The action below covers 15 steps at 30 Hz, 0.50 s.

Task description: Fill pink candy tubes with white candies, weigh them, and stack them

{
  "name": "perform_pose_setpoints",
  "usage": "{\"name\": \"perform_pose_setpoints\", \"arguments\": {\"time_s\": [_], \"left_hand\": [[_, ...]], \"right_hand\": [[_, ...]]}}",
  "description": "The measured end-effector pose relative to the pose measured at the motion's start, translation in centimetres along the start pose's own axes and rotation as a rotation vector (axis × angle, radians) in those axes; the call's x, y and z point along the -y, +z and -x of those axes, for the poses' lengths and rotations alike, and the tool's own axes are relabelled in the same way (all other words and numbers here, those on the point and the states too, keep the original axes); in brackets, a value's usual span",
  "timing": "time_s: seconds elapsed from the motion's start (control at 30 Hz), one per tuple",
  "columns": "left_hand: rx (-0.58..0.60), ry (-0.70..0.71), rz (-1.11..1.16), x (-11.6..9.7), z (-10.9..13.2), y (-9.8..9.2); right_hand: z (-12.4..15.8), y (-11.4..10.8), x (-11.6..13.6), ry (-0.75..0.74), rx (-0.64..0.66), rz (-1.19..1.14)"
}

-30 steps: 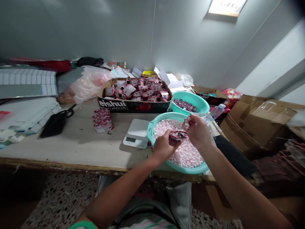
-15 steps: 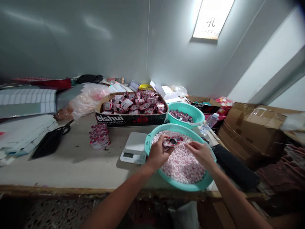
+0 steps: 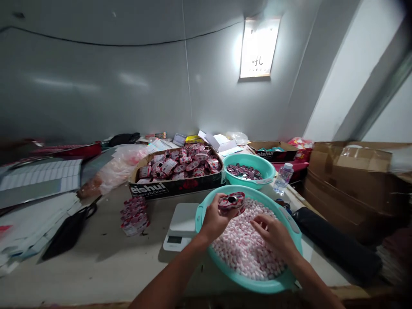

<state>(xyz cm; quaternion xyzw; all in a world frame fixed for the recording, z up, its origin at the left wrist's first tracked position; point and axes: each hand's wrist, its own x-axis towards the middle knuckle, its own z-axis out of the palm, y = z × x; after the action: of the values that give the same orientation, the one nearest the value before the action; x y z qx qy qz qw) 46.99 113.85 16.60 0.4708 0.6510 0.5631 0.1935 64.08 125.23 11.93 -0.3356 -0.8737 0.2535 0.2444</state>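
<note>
My left hand (image 3: pixel 214 221) grips a small red-and-white pouch (image 3: pixel 231 202), held with its mouth open above a large teal basin (image 3: pixel 291 281). The basin is heaped with small pink-and-white candies (image 3: pixel 246 253). My right hand (image 3: pixel 273 234) rests down in the candies, fingers curled over them; what it holds, if anything, is hidden. A white kitchen scale (image 3: pixel 180 225) stands just left of the basin.
Behind are a smaller teal basin (image 3: pixel 249 161) of dark pieces, a cardboard tray (image 3: pixel 175 182) of filled pouches, a pouch stack (image 3: pixel 134 214), a water bottle (image 3: pixel 282 178), black scissors (image 3: pixel 69 231), paper stacks at left and cardboard boxes (image 3: pixel 354 180) at right.
My right hand dropped from above the pouch down into the candies. The left hand kept hold of the pouch. The view tilted upward, so the table sits lower in frame.
</note>
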Motion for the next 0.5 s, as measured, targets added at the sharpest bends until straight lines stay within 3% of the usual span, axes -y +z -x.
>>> {"name": "perform_pose_setpoints", "arguments": {"time_s": [0.13,0.27,0.4,0.5], "left_hand": [[-0.041,-0.021,-0.002,-0.4,0.4,-1.4],[-0.272,0.022,-0.086,0.2,1.1,-6.6],[-0.474,-0.017,-0.265,3.9,1.5,-12.3],[-0.457,-0.091,-0.305,7.4,1.9,-14.4]], "right_hand": [[0.2,-0.1,-0.5,0.009,-0.030,-0.032],[0.2,-0.1,-1.0,0.009,-0.044,-0.045],[0.1,0.1,-1.4,0.013,-0.043,-0.058],[0.1,0.3,-1.7,0.045,-0.045,-0.062]]}}
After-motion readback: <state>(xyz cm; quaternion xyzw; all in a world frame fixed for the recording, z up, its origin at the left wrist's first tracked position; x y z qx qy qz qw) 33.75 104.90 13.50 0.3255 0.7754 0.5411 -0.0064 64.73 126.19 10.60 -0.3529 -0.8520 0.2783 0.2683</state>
